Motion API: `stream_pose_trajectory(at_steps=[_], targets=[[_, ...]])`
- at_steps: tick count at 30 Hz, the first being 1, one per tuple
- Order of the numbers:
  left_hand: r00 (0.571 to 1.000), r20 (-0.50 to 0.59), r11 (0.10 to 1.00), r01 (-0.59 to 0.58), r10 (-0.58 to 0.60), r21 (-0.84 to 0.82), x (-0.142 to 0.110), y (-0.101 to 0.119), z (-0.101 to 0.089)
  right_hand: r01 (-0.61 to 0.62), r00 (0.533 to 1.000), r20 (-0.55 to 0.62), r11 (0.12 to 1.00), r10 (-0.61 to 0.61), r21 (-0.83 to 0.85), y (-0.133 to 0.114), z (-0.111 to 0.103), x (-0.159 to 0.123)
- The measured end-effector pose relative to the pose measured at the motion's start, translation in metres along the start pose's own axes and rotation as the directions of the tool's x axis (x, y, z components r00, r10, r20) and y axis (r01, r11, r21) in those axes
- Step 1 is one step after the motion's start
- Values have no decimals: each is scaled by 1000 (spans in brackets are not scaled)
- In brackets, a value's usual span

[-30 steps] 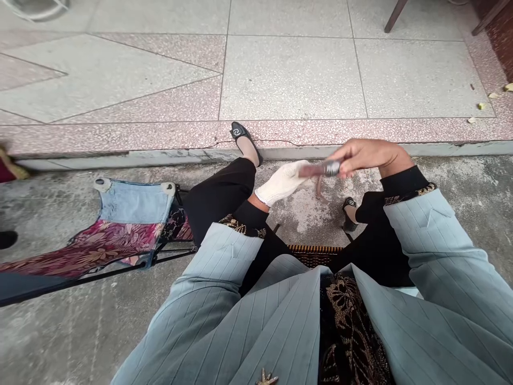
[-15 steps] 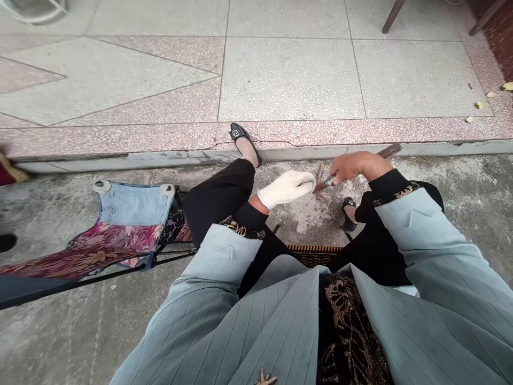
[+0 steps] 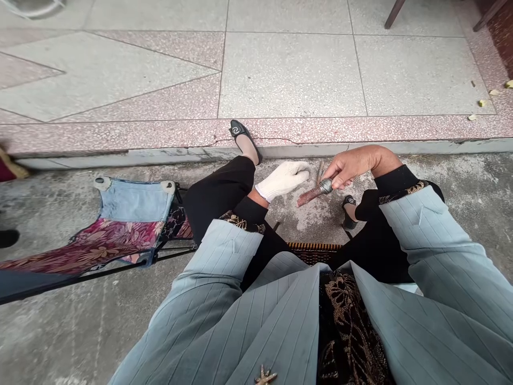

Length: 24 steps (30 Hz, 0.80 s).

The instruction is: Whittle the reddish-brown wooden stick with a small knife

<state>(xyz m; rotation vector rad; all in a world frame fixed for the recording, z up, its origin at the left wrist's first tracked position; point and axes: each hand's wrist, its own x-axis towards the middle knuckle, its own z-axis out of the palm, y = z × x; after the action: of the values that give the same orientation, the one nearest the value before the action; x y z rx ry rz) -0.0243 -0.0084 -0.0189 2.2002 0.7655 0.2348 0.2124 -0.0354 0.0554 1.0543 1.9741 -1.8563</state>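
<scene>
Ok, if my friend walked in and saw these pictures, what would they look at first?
In the middle, a white-gloved left hand sits beside a bare right hand gripping a reddish stick with a silver band. A patchwork folding chair stands to the left. At the bottom is a pale blue striped jacket with a star pin.

A paved courtyard: terrazzo tiles (image 3: 290, 75), worn concrete (image 3: 60, 331), a folding camp chair (image 3: 134, 200)

Denim-and-floral folding chair (image 3: 134, 201), terrazzo floor tiles (image 3: 290, 75), scattered yellow leaves (image 3: 482, 103), dark wooden furniture legs (image 3: 394, 13)
</scene>
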Motion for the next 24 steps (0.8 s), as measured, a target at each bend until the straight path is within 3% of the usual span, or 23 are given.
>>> stream_pose_trajectory(at_steps=[5, 7, 9, 12, 14, 16, 18, 20, 22, 24], targets=[[1000, -25, 993, -6, 4, -116, 2, -8, 7, 160, 975, -163, 986, -150, 55, 6, -2, -2], [999, -18, 987, 23, -27, -158, 1, -7, 11, 166, 939, -320, 981, -127, 98, 7, -4, -4], [999, 22, 986, 35, -32, -162, 1, -3, 15, 129, 872, -488, 983, -49, 132, 6, -5, -4], [995, 95, 992, -11, 23, -124, 1, 4, 18, -33, 770, -631, 993, 98, 114, 4, -6, -2], [992, 116, 996, -50, 58, -75, 2, 6, 19, -249, 701, -685, 968, 199, 27, 4, -7, 2], [990, 120, 997, -73, 75, -21, 1, 7, 18, -466, 653, -716, 877, 249, -120, 5, -7, 9], [991, 111, 996, -83, 81, 19, 0, 6, 16, -585, 681, -678, 762, 277, -276, 7, -4, 17], [992, 87, 995, -97, 94, 38, -2, 5, 14, -567, 786, -519, 727, 336, -388, 8, 1, 25], [991, 67, 993, -116, 114, 35, -4, 3, 11, -441, 895, -261, 809, 362, -389, 8, 7, 29], [990, 67, 992, -123, 123, 5, -5, 1, 9, -260, 965, -30, 930, 261, -261, 8, 10, 28]])
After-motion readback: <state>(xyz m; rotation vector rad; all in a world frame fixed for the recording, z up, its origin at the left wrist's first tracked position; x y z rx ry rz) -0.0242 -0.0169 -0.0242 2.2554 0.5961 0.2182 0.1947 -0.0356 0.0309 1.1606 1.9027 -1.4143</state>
